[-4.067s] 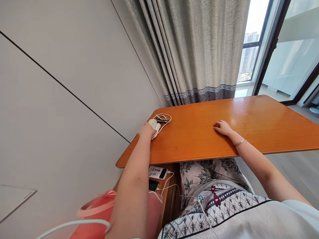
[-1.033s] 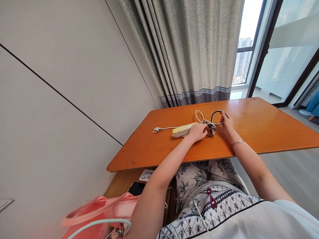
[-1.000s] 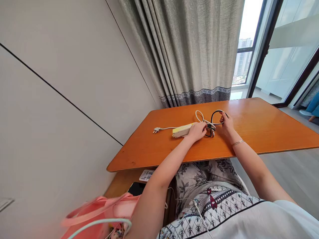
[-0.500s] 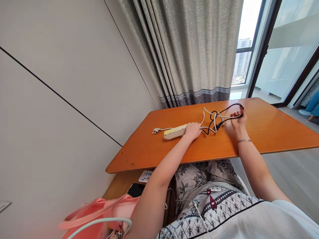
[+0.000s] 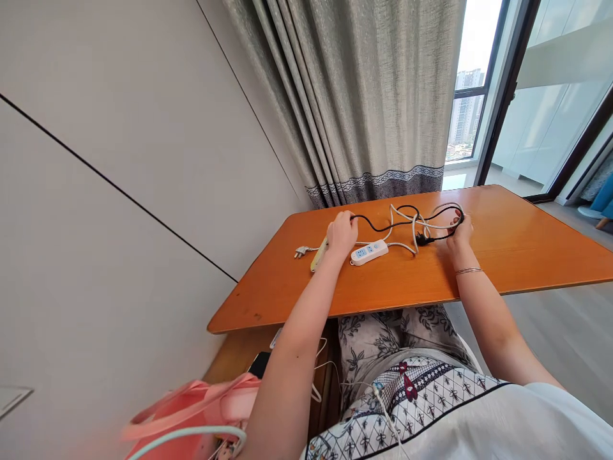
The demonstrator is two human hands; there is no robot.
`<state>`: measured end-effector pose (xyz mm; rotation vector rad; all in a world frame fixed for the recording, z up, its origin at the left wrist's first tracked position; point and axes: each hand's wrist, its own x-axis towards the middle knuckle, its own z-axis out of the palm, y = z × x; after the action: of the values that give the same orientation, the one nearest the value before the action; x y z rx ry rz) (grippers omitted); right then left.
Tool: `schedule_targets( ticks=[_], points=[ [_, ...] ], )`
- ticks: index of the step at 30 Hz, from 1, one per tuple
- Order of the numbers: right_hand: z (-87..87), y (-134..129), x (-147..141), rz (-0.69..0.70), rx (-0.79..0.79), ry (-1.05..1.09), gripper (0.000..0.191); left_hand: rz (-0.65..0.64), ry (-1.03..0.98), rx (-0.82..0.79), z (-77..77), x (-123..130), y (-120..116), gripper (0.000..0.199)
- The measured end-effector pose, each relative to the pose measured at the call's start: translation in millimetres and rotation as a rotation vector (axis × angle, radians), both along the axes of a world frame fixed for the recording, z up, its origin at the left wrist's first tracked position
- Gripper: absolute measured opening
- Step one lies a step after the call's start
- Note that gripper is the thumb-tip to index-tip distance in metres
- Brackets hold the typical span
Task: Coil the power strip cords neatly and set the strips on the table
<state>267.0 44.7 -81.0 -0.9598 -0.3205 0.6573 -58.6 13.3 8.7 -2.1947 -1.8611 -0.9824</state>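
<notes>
My left hand [image 5: 343, 231] is closed around a yellowish power strip [image 5: 319, 253] at the left of the orange table; a black cable [image 5: 378, 229] runs from it to the right. My right hand [image 5: 460, 229] is closed on looped black and white cables near the right part of the table. A short white power strip [image 5: 369, 252] lies between the hands, its white cord leading into the tangle. A black plug [image 5: 423, 239] rests left of my right hand. The white plug [image 5: 303, 252] lies left of the yellowish strip.
The orange table [image 5: 272, 281] has its far edge by a grey curtain [image 5: 383, 96]. A pale wall [image 5: 119, 160] borders it on the left. Below the table's left edge are a pink bag [image 5: 191, 409] and a dark phone [image 5: 259, 364] on a lower wooden surface.
My left hand has moved left and away from me, turning the yellowish strip and drawing it off the white one, which now shows. The black cable is stretched farther left. My right hand has barely moved.
</notes>
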Motion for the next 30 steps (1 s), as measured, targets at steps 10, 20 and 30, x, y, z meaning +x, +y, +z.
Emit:
schedule_targets(
  ticks=[10, 20, 30],
  points=[
    [7.8, -17.4, -7.7, -0.411, -0.126, -0.408, 0.028, -0.218, -0.982, 0.220, 29.6, -18.3, 6.4, 0.015],
    [16.6, -28.1, -21.2, -0.109, 0.139, -0.591, 0.034, -0.393, -1.441, 0.150, 60.6, -0.5, -22.2, 0.026],
    [39.4, -29.9, 40.8, -0.326, 0.135, -0.205, 0.040, -0.237, -1.659, 0.251, 64.9, -42.0, -10.5, 0.024]
  ],
)
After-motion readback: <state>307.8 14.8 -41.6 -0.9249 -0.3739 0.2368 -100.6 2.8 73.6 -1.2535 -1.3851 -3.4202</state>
